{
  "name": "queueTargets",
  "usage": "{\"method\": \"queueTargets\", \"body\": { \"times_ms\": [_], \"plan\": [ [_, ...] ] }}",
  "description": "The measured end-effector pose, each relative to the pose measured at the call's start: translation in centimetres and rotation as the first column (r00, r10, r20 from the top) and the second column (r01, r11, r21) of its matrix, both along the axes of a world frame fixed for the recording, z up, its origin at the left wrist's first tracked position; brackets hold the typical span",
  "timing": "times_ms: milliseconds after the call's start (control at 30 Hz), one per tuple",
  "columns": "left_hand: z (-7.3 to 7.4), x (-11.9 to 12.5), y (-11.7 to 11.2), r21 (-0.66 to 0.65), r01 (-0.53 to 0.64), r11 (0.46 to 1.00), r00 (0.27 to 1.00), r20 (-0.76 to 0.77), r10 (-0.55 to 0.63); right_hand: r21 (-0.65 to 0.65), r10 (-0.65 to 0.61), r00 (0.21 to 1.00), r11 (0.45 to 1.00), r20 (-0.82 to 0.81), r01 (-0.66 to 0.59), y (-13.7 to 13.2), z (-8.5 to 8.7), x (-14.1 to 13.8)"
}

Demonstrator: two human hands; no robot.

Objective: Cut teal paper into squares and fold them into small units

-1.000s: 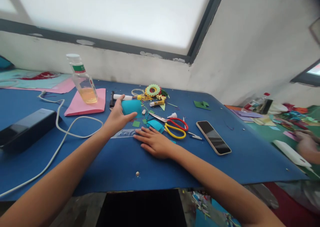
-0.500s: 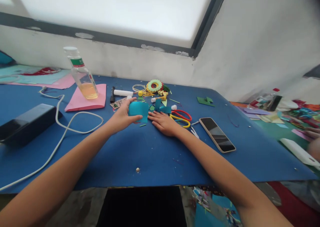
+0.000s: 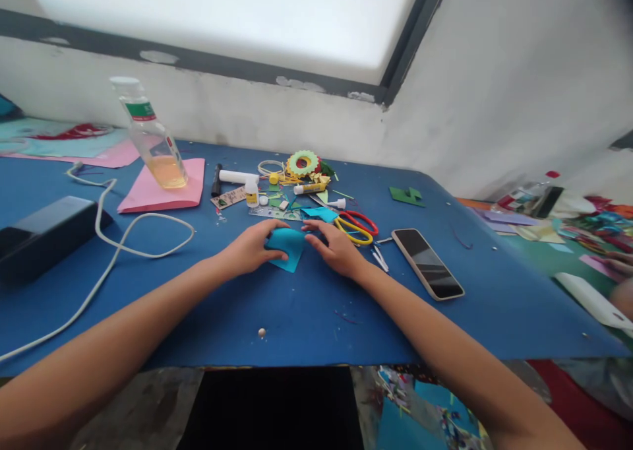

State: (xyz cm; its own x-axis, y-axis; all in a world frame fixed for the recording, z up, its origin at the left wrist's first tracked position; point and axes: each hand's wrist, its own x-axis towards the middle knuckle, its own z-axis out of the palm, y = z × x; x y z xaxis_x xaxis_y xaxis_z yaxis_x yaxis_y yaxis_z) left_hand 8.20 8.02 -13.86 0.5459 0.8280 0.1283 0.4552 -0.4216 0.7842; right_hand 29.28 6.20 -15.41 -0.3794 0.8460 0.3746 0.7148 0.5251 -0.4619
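Observation:
A curved piece of blue paper [image 3: 291,244] is held upright just above the table, pinched by my left hand [image 3: 252,247] with the thumb on its near face. My right hand [image 3: 339,247] is at the paper's right edge, its fingers stretched out and a little apart, fingertips at or touching that edge. Whether they grip it I cannot tell for certain. Behind the right fingers lie more blue paper pieces [image 3: 320,214] and scissors [image 3: 357,227] with red and yellow handles. A small white bottle [image 3: 252,193] with a yellow label stands behind the left hand.
A phone [image 3: 428,264] lies to the right. Leftward are a glass bottle [image 3: 167,170] on pink paper [image 3: 195,181], a white cable [image 3: 101,285] and a black device [image 3: 52,232]. Behind are a glue stick [image 3: 310,189] and a scalloped green ring [image 3: 303,163]. A co-worker's hand [image 3: 613,265] shows far right.
My left hand has brought the blue paper lower and nearer. My right hand has lifted off the flat blue pieces and come to the paper's edge. The small white bottle is now uncovered.

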Motion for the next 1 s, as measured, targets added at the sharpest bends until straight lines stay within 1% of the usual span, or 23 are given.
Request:
{"method": "queueTargets", "body": {
  "times_ms": [133,200,300,400,500,567,600,633,700,767,800,833,900,1000],
  "plan": [
    [-0.3,0.2,0.2,0.065,0.000,0.998,1.000,0.013,-0.001,-0.043,0.099,0.995,0.994,-0.033,-0.101,0.1,-0.2,-0.1],
    [-0.5,0.2,0.4,0.090,-0.017,0.996,0.999,0.033,0.014,-0.050,0.109,0.992,0.992,-0.067,-0.113,0.3,-0.2,-0.3],
    [-0.7,0.2,0.6,0.085,-0.048,0.995,0.996,0.073,0.042,-0.061,0.077,0.986,0.994,-0.145,-0.087,0.2,-0.1,-0.3],
    [-0.6,0.4,0.4,0.018,-0.082,0.996,0.990,0.118,0.080,-0.101,0.019,0.973,0.994,-0.228,-0.043,0.0,0.0,-0.3],
    [0.0,0.7,0.0,-0.095,-0.103,0.990,0.975,0.187,0.120,-0.149,-0.020,0.945,0.988,-0.326,-0.030,-0.5,0.1,-0.3],
    [0.5,0.9,-0.3,-0.164,-0.104,0.981,0.961,0.238,0.141,-0.133,-0.006,0.905,0.989,-0.425,-0.056,-0.8,0.1,-0.2],
    [0.8,1.0,-0.5,-0.196,-0.106,0.975,0.951,0.265,0.156,-0.099,0.026,0.892,0.992,-0.452,-0.079,-1.0,0.2,-0.1],
    [1.0,1.1,-0.6,-0.241,-0.107,0.965,0.937,0.302,0.179,-0.049,0.075,0.894,0.993,-0.442,-0.108,-1.2,0.3,-0.1],
    [1.4,1.2,-0.9,-0.369,-0.089,0.925,0.888,0.391,0.242,0.052,0.161,0.927,0.987,-0.337,-0.153,-1.5,0.5,0.0],
    [1.6,1.3,-1.2,-0.489,-0.038,0.871,0.833,0.467,0.298,0.104,0.182,0.952,0.982,-0.246,-0.161,-1.7,0.8,0.0],
    [1.7,1.3,-1.4,-0.518,-0.020,0.855,0.817,0.485,0.313,0.109,0.171,0.955,0.983,-0.243,-0.148,-1.8,1.0,-0.1],
    [1.7,1.3,-1.5,-0.519,-0.016,0.855,0.816,0.487,0.311,0.104,0.152,0.952,0.986,-0.264,-0.129,-1.9,1.1,-0.2],
    [1.9,1.3,-1.9,-0.485,-0.029,0.874,0.837,0.467,0.287,0.064,0.102,0.934,0.994,-0.343,-0.085,-2.1,1.4,-0.4],
    [2.4,1.3,-2.4,-0.423,-0.002,0.906,0.866,0.452,0.213,-0.049,-0.001,0.861,0.998,-0.508,-0.028,-2.5,1.8,-0.7]
  ]
}}
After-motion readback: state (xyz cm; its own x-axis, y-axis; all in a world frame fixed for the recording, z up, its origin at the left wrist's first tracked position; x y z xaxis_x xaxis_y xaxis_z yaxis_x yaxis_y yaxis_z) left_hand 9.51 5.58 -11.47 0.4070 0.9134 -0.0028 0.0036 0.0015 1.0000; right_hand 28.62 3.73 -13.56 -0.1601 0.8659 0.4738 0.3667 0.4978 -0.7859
